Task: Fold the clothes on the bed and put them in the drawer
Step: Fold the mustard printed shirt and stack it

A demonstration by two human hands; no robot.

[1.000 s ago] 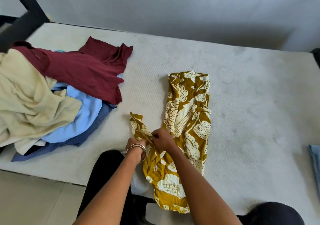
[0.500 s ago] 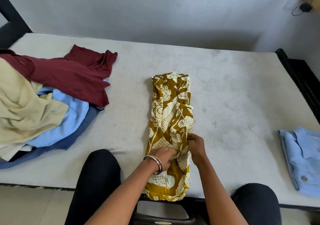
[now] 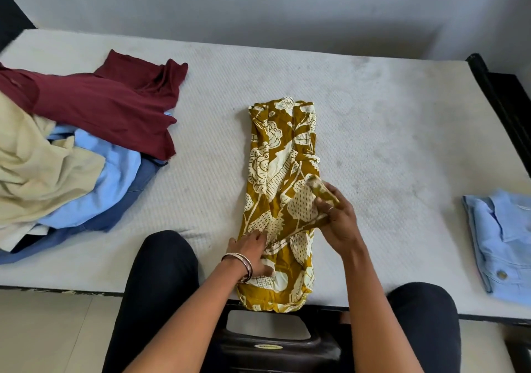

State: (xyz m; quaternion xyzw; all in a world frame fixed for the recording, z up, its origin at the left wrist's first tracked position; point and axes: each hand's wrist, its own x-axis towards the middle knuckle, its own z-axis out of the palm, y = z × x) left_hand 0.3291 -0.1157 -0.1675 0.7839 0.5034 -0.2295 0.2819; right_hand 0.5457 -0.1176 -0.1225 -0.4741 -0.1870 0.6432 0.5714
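Note:
A mustard-yellow garment with a cream flower print [image 3: 280, 154] lies in a long narrow strip down the middle of the white mattress [image 3: 388, 131], its near end hanging over the front edge. My right hand [image 3: 336, 217] pinches a small flap of this cloth at the strip's right side and holds it lifted. My left hand [image 3: 253, 253], with bangles on the wrist, presses flat on the lower part of the strip. An unfolded heap sits at the left: a maroon garment [image 3: 109, 105], a beige one [image 3: 31, 165] and light blue cloth [image 3: 115, 177].
A folded light blue shirt [image 3: 500, 243] rests at the mattress's right edge. A black bed frame [image 3: 505, 94] runs along the right side. My knees in dark trousers touch the front edge, with a black stool [image 3: 273, 341] between them. A grey wall stands behind.
The loose flap at the strip's left was folded in. My hands then moved to the strip's right side, and my right hand has now lifted a small flap there.

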